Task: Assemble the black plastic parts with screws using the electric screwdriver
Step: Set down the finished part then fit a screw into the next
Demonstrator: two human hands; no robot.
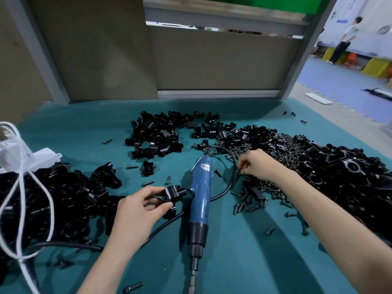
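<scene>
My left hand (139, 205) grips a black plastic clamp part (172, 195) just left of the blue electric screwdriver (200, 194). The screwdriver lies flat on the teal mat (84, 128), bit pointing toward me. To its right, my right hand (257, 164) reaches into a pile of dark screws (265, 192), fingers curled down and pinching among them; what they hold is hidden. Loose black parts form a heap (157, 134) behind the screwdriver.
A large heap of black parts (350, 172) fills the right side, another (53, 200) the left, beside a white bag with cord (21, 158). The screwdriver's black cable (230, 177) loops between my hands. Stray screws dot the mat. A grey partition (212, 60) stands behind. A person stands far right.
</scene>
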